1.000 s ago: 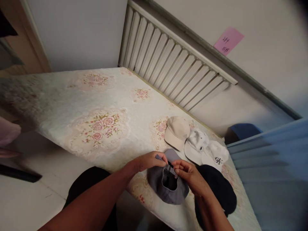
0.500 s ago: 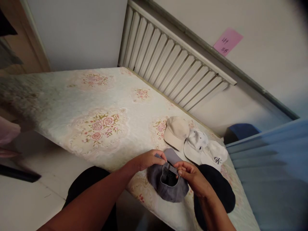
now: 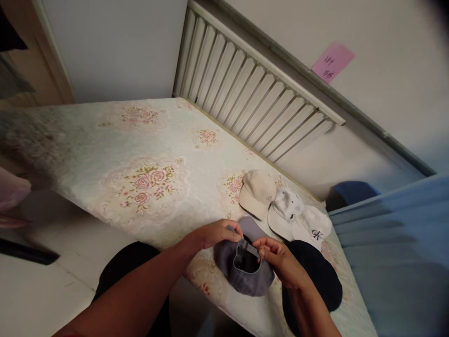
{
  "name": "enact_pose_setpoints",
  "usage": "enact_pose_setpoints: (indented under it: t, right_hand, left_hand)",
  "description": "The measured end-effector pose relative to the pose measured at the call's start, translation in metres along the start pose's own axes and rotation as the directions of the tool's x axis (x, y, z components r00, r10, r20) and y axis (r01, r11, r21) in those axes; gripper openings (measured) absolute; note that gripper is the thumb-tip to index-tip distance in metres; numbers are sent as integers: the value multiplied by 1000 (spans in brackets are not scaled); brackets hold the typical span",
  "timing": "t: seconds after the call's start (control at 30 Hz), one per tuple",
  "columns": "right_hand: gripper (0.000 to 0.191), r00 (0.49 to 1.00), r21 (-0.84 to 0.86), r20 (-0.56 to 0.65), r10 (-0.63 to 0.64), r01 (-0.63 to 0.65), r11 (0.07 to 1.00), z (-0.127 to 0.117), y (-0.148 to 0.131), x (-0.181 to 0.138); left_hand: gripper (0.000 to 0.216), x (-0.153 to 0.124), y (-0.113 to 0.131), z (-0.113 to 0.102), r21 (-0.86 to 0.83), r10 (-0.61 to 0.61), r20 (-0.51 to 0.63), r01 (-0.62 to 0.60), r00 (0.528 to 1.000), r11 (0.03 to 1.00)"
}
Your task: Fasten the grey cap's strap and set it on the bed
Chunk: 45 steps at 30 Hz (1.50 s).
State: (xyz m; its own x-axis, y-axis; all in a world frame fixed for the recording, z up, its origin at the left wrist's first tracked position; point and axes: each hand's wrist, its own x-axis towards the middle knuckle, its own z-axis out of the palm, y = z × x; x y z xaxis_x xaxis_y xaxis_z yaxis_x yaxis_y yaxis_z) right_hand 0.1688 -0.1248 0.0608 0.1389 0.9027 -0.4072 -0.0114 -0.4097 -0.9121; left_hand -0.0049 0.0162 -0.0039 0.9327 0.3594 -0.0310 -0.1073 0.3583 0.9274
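A grey cap (image 3: 242,276) lies on the flowered mattress (image 3: 147,154) near its front edge, back opening facing me. My left hand (image 3: 215,234) pinches the left end of the cap's rear strap. My right hand (image 3: 277,260) pinches the strap's right end at the opening. A black cap (image 3: 322,276) lies partly under my right forearm. Behind the grey cap sit a beige cap (image 3: 257,192), a white cap (image 3: 286,210) and another white cap with dark letters (image 3: 314,227).
A slatted headboard (image 3: 252,93) leans against the wall behind the mattress. A pink note (image 3: 332,61) is stuck on the wall. A blue object (image 3: 354,192) and blue cloth (image 3: 400,252) lie at the right. The floor (image 3: 38,281) is at the left.
My hands and the grey cap have barely shifted. My right fingers have slid slightly along the strap; the cap's opening looks a bit narrower.
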Motion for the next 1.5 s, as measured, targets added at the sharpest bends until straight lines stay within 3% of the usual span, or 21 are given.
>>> enact_pose_setpoints:
  t: [0.33, 0.53, 0.9, 1.1, 1.3, 1.5]
  right_hand:
    - [28, 1000, -37, -17, 5, -6, 999, 1, 4, 0]
    - [26, 1000, -91, -23, 2, -4, 996, -1, 10, 1]
    - [25, 999, -175, -14, -35, 32, 984, 3, 8, 0]
    - [24, 999, -176, -30, -24, 18, 984, 1, 13, 0]
    - [25, 999, -221, -40, -13, 3, 975, -3, 18, 0]
    - [25, 998, -222, -60, 9, -22, 975, -6, 20, 1]
  left_hand:
    - [22, 3, -6, 0, -189, -23, 45, 32, 999, 982]
    - [27, 1, -7, 2, -256, -25, 227, 84, 974, 963]
    - [31, -1, -11, 7, -355, -7, 329, 130, 944, 926]
    - [41, -1, -10, 11, -359, 68, 282, 40, 957, 932]
    - [34, -1, -10, 8, -279, 25, 277, 55, 960, 959]
    - [36, -2, -4, 0, -154, -20, 187, 50, 982, 987]
